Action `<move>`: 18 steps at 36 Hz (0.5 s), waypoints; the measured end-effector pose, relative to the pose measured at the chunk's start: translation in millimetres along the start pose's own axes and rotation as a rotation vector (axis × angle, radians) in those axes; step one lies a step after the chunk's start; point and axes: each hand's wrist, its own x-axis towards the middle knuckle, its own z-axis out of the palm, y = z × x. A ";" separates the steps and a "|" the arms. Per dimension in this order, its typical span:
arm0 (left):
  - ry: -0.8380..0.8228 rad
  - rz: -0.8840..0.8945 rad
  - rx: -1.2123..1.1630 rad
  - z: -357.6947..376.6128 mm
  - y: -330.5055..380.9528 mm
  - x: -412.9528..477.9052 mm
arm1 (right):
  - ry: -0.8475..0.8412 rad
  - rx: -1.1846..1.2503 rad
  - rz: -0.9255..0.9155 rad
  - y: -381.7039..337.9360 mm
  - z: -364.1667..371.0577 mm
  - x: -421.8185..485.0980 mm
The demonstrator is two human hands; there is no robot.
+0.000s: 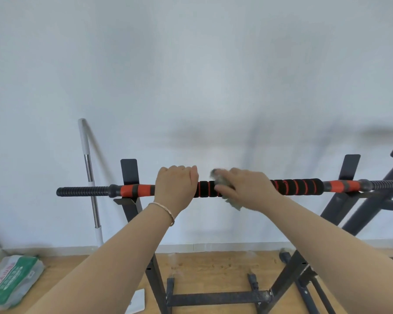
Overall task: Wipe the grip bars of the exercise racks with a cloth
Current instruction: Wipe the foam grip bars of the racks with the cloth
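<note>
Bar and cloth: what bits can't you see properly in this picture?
All in the head view:
- the cloth: motion-blurred and mostly covered by the right hand.
- the bar: its right end is cut off by the picture edge; the left hand hides a stretch.
- the floor bag: print too blurred to read.

The grip bar (pixel 295 187) is black foam ringed with thin red spirals, then orange-and-grey bands, then ribbed black ends. My cloth (pixel 222 180) is mottled grey-green. The rack (pixel 129 171) is dark grey, the floor (pixel 213 268) pale wood, the bag (pixel 16 279) green and white.
</note>
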 end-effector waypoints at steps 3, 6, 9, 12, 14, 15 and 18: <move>-0.191 0.006 0.039 0.6 6.3 7.1 | 0.011 -0.131 -0.087 4.2 8.8 -2.8; -0.209 0.003 0.063 3.7 7.9 8.6 | -0.022 -0.101 -0.079 7.1 9.6 7.1; -0.189 -0.005 0.084 3.8 9.1 7.8 | -0.007 -0.145 -0.139 6.8 10.4 15.8; -0.176 0.014 0.094 3.0 12.1 6.4 | -0.029 -0.070 -0.044 6.3 10.0 21.7; -0.143 0.016 0.082 4.8 12.2 6.2 | -0.094 0.005 0.043 7.2 8.2 28.0; -0.120 0.017 0.074 5.2 12.0 5.6 | -0.137 0.058 0.091 7.7 7.3 31.2; -0.070 -0.025 0.075 5.3 14.0 3.4 | -0.224 0.170 0.170 11.4 10.5 41.6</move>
